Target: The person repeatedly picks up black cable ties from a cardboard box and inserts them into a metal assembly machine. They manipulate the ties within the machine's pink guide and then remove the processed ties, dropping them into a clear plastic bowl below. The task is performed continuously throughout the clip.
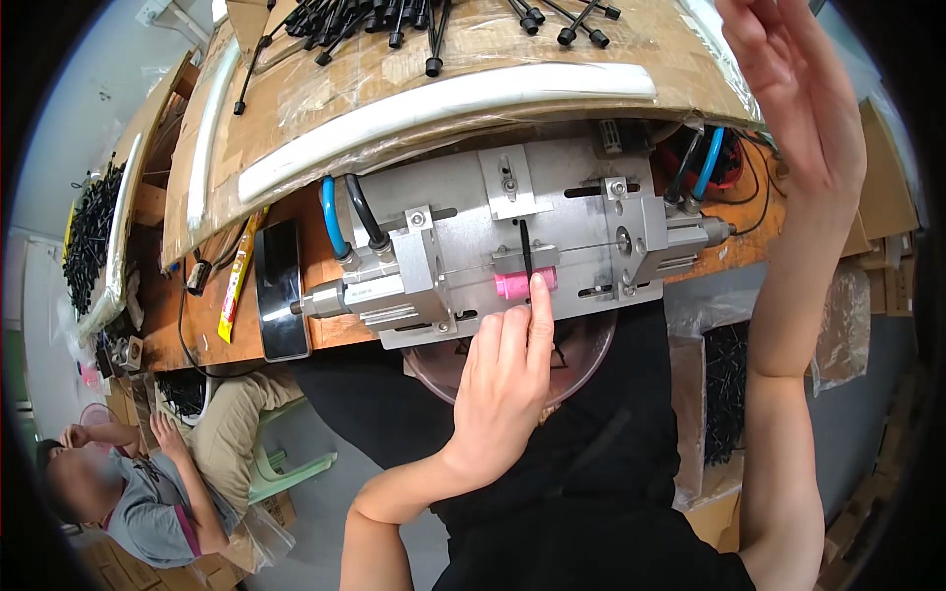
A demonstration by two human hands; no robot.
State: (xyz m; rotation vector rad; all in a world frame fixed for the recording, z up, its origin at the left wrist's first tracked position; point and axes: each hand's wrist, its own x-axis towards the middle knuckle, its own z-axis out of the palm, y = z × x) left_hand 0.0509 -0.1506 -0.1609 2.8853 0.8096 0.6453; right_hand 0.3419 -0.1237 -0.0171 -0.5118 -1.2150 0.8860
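Note:
My left hand (503,379) reaches up to a metal fixture (463,251) bolted on the wooden bench. Its index fingertip touches a pink block (514,285) at the fixture's middle, just below a thin black rod (525,248) standing in the slot. The other fingers are loosely curled with nothing in them. My right hand (793,94) is raised high at the upper right, fingers apart, holding nothing, above a cardboard tray (493,54) with several black rods (394,20). Air cylinders (340,295) with blue and black hoses flank the fixture.
A dark phone (281,286) and a yellow packet (236,276) lie on the bench left of the fixture. A clear plastic bowl (581,364) sits under the fixture. Bags of black parts (91,231) stand far left. Another person (148,492) sits at the lower left.

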